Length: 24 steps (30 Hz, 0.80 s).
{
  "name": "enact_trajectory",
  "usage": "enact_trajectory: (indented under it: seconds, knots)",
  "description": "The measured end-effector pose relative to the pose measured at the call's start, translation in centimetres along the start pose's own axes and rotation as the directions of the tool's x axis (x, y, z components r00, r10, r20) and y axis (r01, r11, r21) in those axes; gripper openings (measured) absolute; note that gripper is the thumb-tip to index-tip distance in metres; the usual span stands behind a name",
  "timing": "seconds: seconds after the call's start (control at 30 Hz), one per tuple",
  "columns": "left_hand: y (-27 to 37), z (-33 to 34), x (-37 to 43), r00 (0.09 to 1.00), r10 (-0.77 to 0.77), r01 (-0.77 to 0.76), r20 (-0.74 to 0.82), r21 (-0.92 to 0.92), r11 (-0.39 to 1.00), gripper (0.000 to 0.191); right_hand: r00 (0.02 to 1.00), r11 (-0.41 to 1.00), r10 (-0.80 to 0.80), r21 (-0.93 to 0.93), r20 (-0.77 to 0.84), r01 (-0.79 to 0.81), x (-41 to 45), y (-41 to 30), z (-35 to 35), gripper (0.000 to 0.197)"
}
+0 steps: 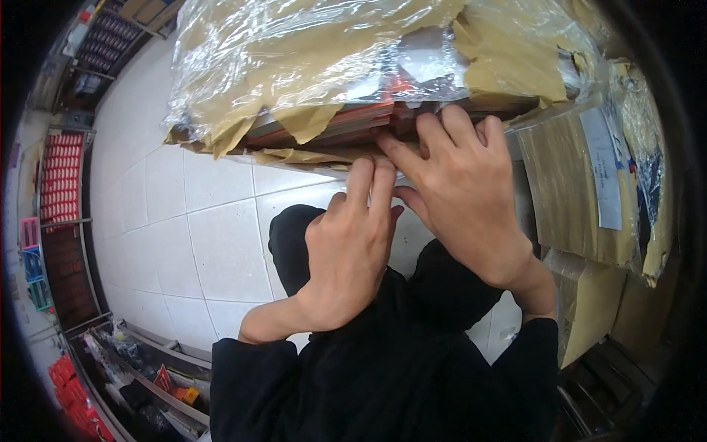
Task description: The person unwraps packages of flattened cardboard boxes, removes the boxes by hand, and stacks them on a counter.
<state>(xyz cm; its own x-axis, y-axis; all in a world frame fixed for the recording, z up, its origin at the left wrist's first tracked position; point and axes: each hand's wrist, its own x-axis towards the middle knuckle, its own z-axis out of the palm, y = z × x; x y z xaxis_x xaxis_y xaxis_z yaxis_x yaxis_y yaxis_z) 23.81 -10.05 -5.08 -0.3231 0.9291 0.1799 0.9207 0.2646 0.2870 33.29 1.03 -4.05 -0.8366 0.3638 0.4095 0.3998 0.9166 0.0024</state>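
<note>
A large bundle in brown kraft paper [309, 61] and shiny clear plastic film [221, 27] is before me. Its near side is torn, with ragged paper flaps around the gap. Inside the tear shows a stack of flat sheets or cards with reddish-orange edges [353, 122]. My left hand [348, 248] pinches the lower torn edge of the wrapping, two fingers above and the thumb below. My right hand [464, 182] has its fingers in the opening, the index finger close to the stack. Its fingertips are partly hidden, so its grip is unclear.
Paper-wrapped bundles [569, 193] are stacked at the right, one bearing a printed label [602, 166]. Shelving with red-and-white packs [61, 177] lines the left. A low rack [160, 375] holds loose goods at lower left. Light floor tiles [221, 243] lie beneath my knees [293, 232].
</note>
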Motion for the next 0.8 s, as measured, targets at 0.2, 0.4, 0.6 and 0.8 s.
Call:
enact_trajectory:
  seconds: [0.2,0.4,0.6,0.8]
  knots:
    - [-0.1,0.1,-0.1,1.0,-0.006,0.006,-0.001,0.001,1.0,0.056,1.0,1.0,-0.014,-0.001,-0.01,0.014,-0.2,0.0,0.1,0.037]
    - [-0.1,0.1,-0.2,1.0,-0.002,0.003,-0.012,0.009,1.0,0.058,1.0,0.983,-0.002,0.184,0.019,-0.001,-0.1,0.5,-0.7,0.051]
    - [0.0,0.1,-0.4,1.0,-0.006,0.006,-0.008,0.002,1.0,0.058,1.0,0.988,0.005,0.157,-0.019,-0.002,0.0,0.4,-0.1,0.053]
    - [0.1,0.4,0.0,1.0,-0.001,0.001,-0.001,-0.021,1.0,0.059,0.999,0.969,-0.018,0.247,-0.032,0.025,-0.1,1.3,-0.5,0.066]
